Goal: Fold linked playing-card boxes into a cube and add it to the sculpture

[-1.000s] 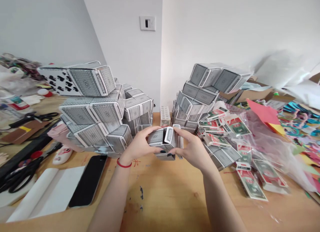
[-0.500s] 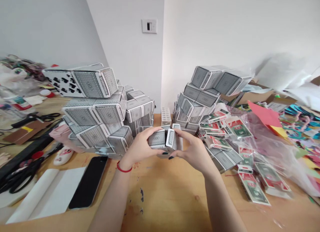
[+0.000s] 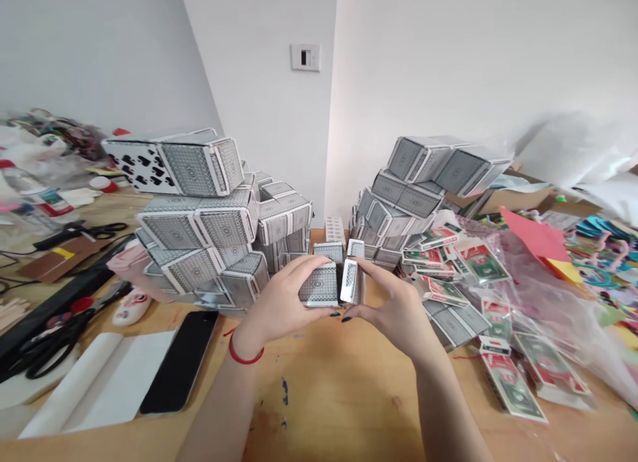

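while the left hand (image 3: 284, 296) is gripping a gray patterned card block (image 3: 319, 289) mid-table, the right hand (image 3: 391, 306) is pinching a narrower card piece (image 3: 351, 282) just to its right. both hands are curling closed around the parts, thumbs pressing the near side, fingers reaching over the top. a dark gap is showing between the two parts up top; can't tell if they're touching lower down. another patterned block (image 3: 329, 251) is sitting right behind.

left stack (image 3: 194, 232) of similar blocks is standing past the left hand, its top layer showing a face with black spades. right stack (image 3: 406, 199) is rising beyond the right hand. pale box (image 3: 333, 229) is sitting between the stacks, by the wall.

red-and-green card boxes (image 3: 481, 261) are lying loosely beside the right stack. black phone (image 3: 179, 362) is lying flat on the wooden table (image 3: 349, 402), just beside white paper (image 3: 122, 375); black scissors (image 3: 70, 330) are lying farther left. red bracelet (image 3: 244, 357) is circling the left wrist.
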Demonstrator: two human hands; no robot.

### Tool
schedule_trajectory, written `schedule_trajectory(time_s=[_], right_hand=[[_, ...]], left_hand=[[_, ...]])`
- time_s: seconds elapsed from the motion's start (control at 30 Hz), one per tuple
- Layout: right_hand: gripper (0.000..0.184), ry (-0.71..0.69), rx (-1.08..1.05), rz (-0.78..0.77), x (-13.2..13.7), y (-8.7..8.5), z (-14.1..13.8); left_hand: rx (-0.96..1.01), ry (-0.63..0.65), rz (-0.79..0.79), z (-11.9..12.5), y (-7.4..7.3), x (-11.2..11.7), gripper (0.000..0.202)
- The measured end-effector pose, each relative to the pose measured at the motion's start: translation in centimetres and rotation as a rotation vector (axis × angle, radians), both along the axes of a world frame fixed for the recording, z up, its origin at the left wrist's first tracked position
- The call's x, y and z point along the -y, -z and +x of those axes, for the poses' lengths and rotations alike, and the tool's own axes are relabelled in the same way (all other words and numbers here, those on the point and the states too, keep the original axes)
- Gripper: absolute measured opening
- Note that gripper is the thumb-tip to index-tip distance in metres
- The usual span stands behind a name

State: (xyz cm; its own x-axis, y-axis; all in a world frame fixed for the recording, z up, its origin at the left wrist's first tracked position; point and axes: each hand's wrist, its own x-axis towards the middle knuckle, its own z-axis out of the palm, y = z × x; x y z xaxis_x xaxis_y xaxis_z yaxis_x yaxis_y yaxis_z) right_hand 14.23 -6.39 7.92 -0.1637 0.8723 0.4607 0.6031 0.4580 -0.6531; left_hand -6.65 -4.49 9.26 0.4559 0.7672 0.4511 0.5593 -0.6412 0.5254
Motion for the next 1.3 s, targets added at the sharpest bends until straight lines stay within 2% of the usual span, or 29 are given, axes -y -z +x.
schedule_trajectory(time_s=[0.4, 0.77, 1.3], right_hand=[[0.070, -0.073, -0.010, 0.048, -0.2, 0.1, -0.1], [0.068, -0.084, -0.058, 0.044, -0.2, 0.3, -0.1], [0.066, -0.078, 0.002, 0.095, 0.0, 0.3, -0.1]], left_hand=[[-0.025, -0.032, 0.154, -0.2, -0.7, 0.8, 0.059], [-0.040, -0.048, 0.174, -0.1, -0.9, 1.1, 0.059], [-0.033, -0.050, 0.172, -0.1, -0.8, 1.2, 0.059]])
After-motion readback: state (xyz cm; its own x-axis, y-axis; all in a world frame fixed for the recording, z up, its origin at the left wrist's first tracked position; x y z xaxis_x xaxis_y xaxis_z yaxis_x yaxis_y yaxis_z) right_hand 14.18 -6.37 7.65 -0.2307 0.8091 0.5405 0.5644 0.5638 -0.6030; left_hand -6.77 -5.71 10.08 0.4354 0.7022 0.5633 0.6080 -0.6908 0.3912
